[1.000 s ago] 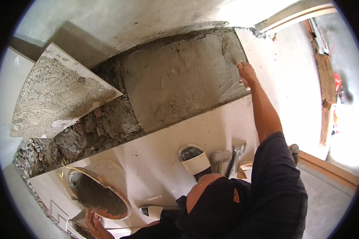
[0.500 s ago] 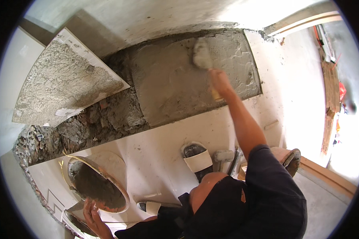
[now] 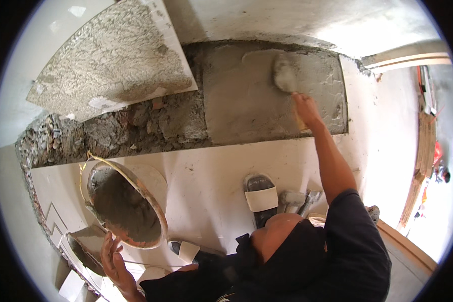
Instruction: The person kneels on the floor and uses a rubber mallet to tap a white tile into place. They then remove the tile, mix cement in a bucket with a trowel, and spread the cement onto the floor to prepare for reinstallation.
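Observation:
My right hand (image 3: pixel 306 108) is wrapped around the yellowish handle of a trowel (image 3: pixel 285 74). Its mortar-smeared blade, slightly blurred, lies against the far part of a bed of wet grey mortar (image 3: pixel 246 105) on the floor. With fingers apart and nothing in them, my left hand (image 3: pixel 115 264) is by the near side of a bucket (image 3: pixel 158 214) of grey mortar; whether it touches the rim I cannot tell. To the left of the mortar bed, a large tile (image 3: pixel 121 55) leans tilted, its visible face coated with ridged, patchy mortar.
Rough broken ground (image 3: pixel 146 123) runs left of the mortar bed. Pale floor tiles (image 3: pixel 201 173) border it. A second container (image 3: pixel 88 236) stands beside the bucket. Near my slippered foot (image 3: pixel 260 194) lie a mallet (image 3: pixel 291 198) and a metal tool (image 3: pixel 311 199). A wooden sill (image 3: pixel 407 246) edges the right side.
The view has shifted, so the mortar bed and tile appear farther right. My right hand keeps the trowel on about the same part of the bed. My left hand remains by the bucket.

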A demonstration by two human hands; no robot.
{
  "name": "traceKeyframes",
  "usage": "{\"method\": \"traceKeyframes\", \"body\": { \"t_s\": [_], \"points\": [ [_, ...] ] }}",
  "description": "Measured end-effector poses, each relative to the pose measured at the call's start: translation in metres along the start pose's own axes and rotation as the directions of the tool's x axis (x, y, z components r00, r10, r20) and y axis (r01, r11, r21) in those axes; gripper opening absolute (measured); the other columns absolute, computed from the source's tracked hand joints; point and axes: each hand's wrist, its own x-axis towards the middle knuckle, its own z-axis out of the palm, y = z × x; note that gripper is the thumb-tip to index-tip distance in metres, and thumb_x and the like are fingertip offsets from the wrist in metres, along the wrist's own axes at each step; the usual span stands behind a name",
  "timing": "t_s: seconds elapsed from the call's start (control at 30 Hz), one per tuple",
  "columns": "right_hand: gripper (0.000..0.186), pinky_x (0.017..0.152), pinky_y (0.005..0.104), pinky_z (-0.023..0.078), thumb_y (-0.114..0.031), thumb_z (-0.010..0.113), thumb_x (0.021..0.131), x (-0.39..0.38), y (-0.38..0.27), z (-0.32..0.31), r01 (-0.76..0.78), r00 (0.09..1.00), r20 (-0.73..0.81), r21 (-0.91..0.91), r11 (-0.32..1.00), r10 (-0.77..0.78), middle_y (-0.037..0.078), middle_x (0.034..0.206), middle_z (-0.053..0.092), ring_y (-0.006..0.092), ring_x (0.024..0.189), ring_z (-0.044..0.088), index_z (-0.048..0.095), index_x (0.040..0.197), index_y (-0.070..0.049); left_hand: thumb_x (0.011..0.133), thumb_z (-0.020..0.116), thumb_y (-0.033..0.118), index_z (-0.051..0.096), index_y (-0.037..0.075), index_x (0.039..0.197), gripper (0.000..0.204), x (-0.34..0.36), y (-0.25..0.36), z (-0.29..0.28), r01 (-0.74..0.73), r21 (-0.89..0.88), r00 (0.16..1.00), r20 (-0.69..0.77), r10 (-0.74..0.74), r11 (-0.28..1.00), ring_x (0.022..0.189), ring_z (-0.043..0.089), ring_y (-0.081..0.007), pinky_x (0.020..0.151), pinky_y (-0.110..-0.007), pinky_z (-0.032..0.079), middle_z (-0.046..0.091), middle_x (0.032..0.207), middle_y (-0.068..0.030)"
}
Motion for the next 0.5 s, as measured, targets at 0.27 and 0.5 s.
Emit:
{"method": "traceKeyframes", "body": {
  "t_s": [0.27, 0.5],
  "points": [
    [0.039, 0.087, 0.0392, 0.053, -0.029, 0.046, 0.098, -0.027, -0.095, 0.061, 0.092, 0.939, 0.342, -0.348, 0.933, 0.035, 0.019, 0.130, 0.058, 0.0314, 0.103, 0.066, 0.056, 0.129, -0.007, 0.098, 0.045, 0.029, 0.052, -0.002, 0.129, 0.044, 0.003, 0.006, 0.000, 0.004, -0.015, 1.000, 0.026, -0.004, 1.000, 0.113, 0.059, -0.0275, 0.092, -0.039, 0.046, 0.053, 0.134, -0.0183],
    [0.044, 0.090, 0.0451, 0.051, -0.038, 0.041, 0.101, 0.040, -0.093, 0.019, 0.195, 0.969, 0.244, -0.618, 0.761, -0.050, 0.022, 0.107, 0.067, 0.0336, 0.101, 0.066, 0.052, 0.131, -0.009, 0.098, 0.046, 0.032, 0.053, -0.001, 0.127, 0.044, -0.009, 0.008, -0.003, 0.033, -0.021, 0.999, 0.021, -0.032, 0.999, 0.113, 0.059, -0.0281, 0.091, -0.039, 0.046, 0.054, 0.134, -0.0193]
  ]
}}
